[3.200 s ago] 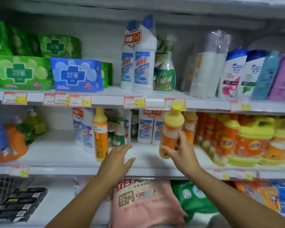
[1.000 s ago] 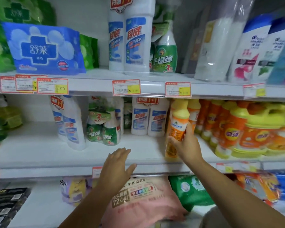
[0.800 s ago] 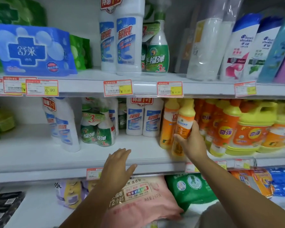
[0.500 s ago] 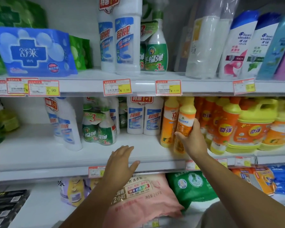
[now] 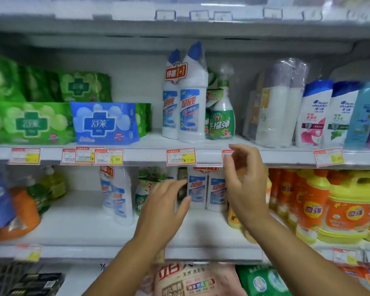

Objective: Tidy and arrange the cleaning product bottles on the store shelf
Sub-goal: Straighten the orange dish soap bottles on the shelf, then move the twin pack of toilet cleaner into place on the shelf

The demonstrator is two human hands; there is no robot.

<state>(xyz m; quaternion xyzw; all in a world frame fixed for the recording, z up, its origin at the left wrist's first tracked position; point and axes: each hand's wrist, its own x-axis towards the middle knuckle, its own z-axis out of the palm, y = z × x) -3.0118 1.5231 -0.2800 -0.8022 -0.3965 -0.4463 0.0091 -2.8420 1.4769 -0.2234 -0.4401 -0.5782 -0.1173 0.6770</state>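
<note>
My right hand hangs empty with loosely curled fingers in front of the shelf edge, just left of the orange bottles. My left hand is spread open, gripping nothing, before the white twin-pack bottles on the middle shelf. Farther left stand another white pair and green spray bottles; above, a taller white twin-pack.

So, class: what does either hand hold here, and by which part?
Nothing. The left hand and right hand are both open and empty, raised before the white cleaner bottles.
</note>
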